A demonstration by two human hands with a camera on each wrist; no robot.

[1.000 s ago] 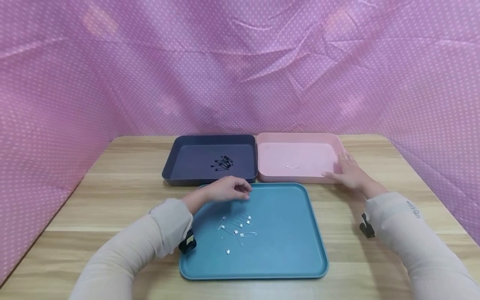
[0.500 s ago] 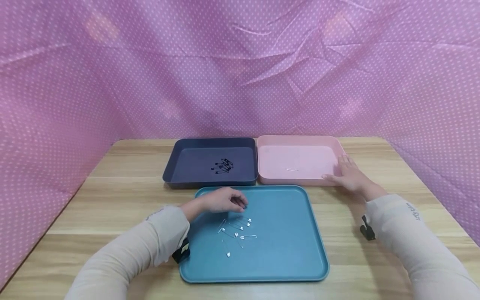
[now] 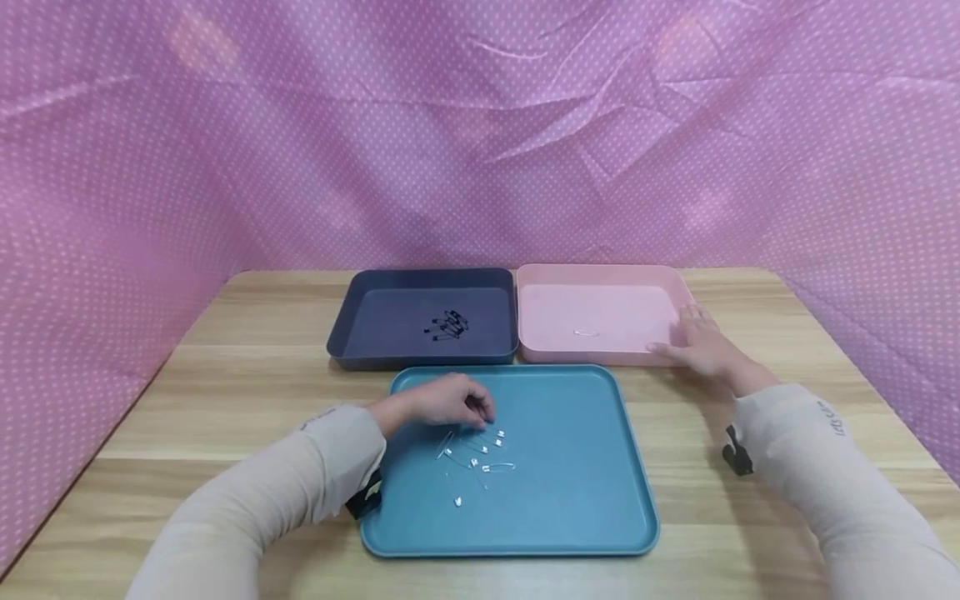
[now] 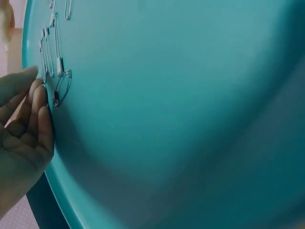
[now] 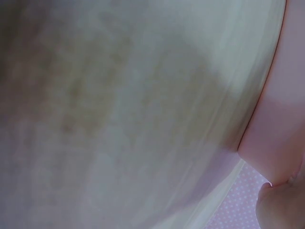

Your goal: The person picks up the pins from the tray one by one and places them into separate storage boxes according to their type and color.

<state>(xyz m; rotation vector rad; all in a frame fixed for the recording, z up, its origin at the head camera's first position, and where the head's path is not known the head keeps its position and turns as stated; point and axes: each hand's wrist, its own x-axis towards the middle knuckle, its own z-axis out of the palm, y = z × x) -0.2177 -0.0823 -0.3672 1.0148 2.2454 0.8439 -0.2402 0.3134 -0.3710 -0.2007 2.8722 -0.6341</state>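
Note:
My left hand (image 3: 450, 402) is low over the teal tray (image 3: 570, 508), fingers bent downward. In the left wrist view its thumb and fingertips (image 4: 42, 89) are right at the ends of several silver safety pins (image 4: 49, 52), with a small gap between thumb and fingers. More silver safety pins (image 3: 474, 463) lie scattered across the tray's left half. My right hand (image 3: 705, 348) rests at the front right corner of the pink tray (image 3: 600, 357), thumb by the front rim and fingers stretched along the right side. One silver safety pin (image 3: 587, 333) lies inside the pink tray.
A dark blue tray (image 3: 382, 329) stands left of the pink one, holding a small heap of black safety pins (image 3: 448, 325). Both stand just behind the teal tray on the wooden table (image 3: 225, 367). Pink dotted cloth (image 3: 420, 167) hangs behind and at both sides.
My left hand has moved from the teal tray's back edge down toward the silver safety pins, its fingertips now at the nearest ones. The right hand stays at the pink tray's corner.

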